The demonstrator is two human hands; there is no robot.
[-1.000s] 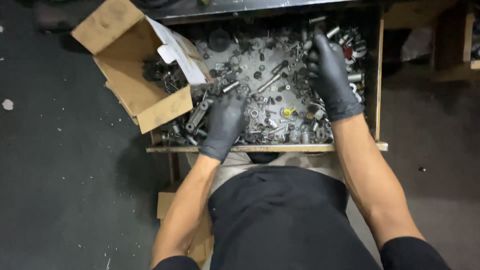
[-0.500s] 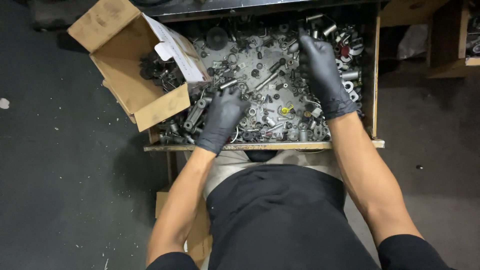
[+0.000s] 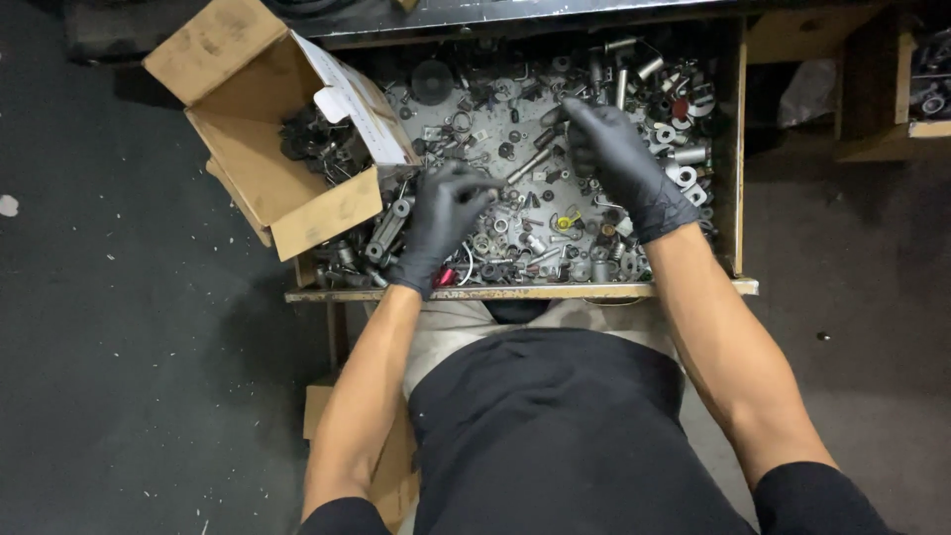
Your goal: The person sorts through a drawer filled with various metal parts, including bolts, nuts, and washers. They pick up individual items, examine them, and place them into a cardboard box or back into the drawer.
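1. The left hand (image 3: 443, 223), gloved in black, is laid over the near left part of a heap of small metal parts (image 3: 535, 213). Its fingers are curled and drawn together on the parts beneath; whether any single piece is gripped cannot be told.
2. The right hand (image 3: 619, 163), also gloved in black, is set farther back and to the right. Its fingers are bent down onto the heap, and what they close on is hidden by the hand itself.
3. The two hands are kept apart, with a long grey bolt (image 3: 532, 163) seen lying slantwise between them.
4. The metal parts, namely washers, nuts, sleeves and bolts, are spread through a shallow drawer (image 3: 738, 149), pulled out in front of the person. A small yellow piece (image 3: 563, 222) is seen near the middle and a red piece (image 3: 680, 107) near the far right corner.
5. Short shiny cylinders (image 3: 649, 67) are crowded along the back right of the drawer, just behind the right hand.
6. An open cardboard box (image 3: 258, 168) is propped on the drawer's left edge, tilted outward, with dark metal pieces (image 3: 312, 147) heaped inside. A white paper sheet (image 3: 362, 104) is laid against its right wall, just beside the left hand.
7. A wooden compartment (image 3: 906, 89) is seen at the far right, well apart.
8. A dark floor (image 3: 119, 347) is seen below and to the left.
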